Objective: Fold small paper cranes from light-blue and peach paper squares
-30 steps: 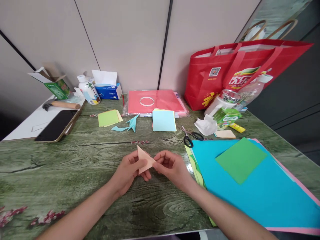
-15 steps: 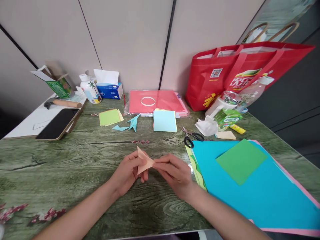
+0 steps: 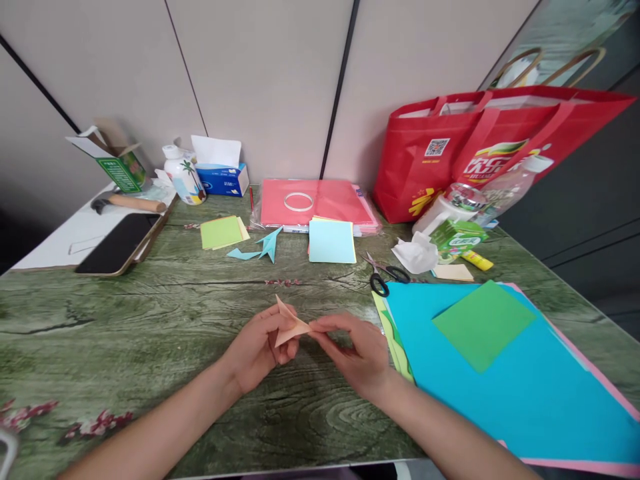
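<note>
A folded piece of peach paper [image 3: 290, 325] with pointed corners is held in the air over the middle of the table. My left hand [image 3: 261, 347] grips its left part between thumb and fingers, and the other fingers curl beneath. The thumb and fingers of my right hand [image 3: 357, 350] pinch the right tip of the same paper. Beyond the hands, a light blue folded paper figure [image 3: 269, 245] lies beside a stack of light blue square sheets [image 3: 331, 241]. Green and yellow squares [image 3: 221, 233] lie to the left of the figure.
Scissors [image 3: 380, 273] lie beside large blue sheets [image 3: 480, 400] with a green square [image 3: 484, 325] on top. A red bag [image 3: 425, 160], bottle [image 3: 515, 187] and crumpled tissue [image 3: 416, 253] stand right; phone [image 3: 117, 245], hammer [image 3: 131, 202] and tissue box [image 3: 223, 179] are left.
The peach paper has tilted a little and looks narrower at its right tip. The fingers of my right hand have shifted and bent slightly. The camera view has moved slightly.
</note>
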`<action>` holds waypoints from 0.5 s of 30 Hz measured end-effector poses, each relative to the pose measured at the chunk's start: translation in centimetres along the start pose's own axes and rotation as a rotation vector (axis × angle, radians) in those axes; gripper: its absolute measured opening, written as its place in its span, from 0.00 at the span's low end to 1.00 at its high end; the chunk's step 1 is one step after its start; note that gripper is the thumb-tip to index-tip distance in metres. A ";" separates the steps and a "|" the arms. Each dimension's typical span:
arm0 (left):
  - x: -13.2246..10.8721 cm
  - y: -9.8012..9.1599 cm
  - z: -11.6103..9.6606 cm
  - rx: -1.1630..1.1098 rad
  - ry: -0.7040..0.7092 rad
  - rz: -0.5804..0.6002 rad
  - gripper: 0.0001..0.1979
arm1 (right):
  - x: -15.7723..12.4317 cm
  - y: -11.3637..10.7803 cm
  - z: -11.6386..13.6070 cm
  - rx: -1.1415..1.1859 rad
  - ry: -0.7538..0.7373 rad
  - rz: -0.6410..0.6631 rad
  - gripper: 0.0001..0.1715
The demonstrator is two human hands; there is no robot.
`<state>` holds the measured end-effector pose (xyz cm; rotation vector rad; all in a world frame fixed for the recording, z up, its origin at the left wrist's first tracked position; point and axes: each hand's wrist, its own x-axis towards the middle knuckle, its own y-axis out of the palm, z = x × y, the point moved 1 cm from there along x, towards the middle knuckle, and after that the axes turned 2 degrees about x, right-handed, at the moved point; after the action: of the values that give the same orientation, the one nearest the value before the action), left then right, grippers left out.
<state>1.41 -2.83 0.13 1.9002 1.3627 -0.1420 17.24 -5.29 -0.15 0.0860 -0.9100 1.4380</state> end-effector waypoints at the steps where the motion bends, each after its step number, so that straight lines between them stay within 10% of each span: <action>1: -0.1 0.0 0.0 -0.013 -0.014 -0.007 0.04 | 0.0 0.0 0.0 0.009 -0.017 0.002 0.03; 8: 0.0 0.1 -0.2 0.016 -0.039 -0.022 0.05 | 0.3 0.0 -0.2 0.161 0.016 0.114 0.03; 15: -0.2 0.4 -0.2 0.403 0.232 0.047 0.04 | 0.9 0.8 -1.3 0.877 0.886 0.274 0.19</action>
<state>1.60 -2.89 0.63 2.3407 1.5281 -0.1893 17.05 -3.67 -0.85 -0.0327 0.4750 1.7964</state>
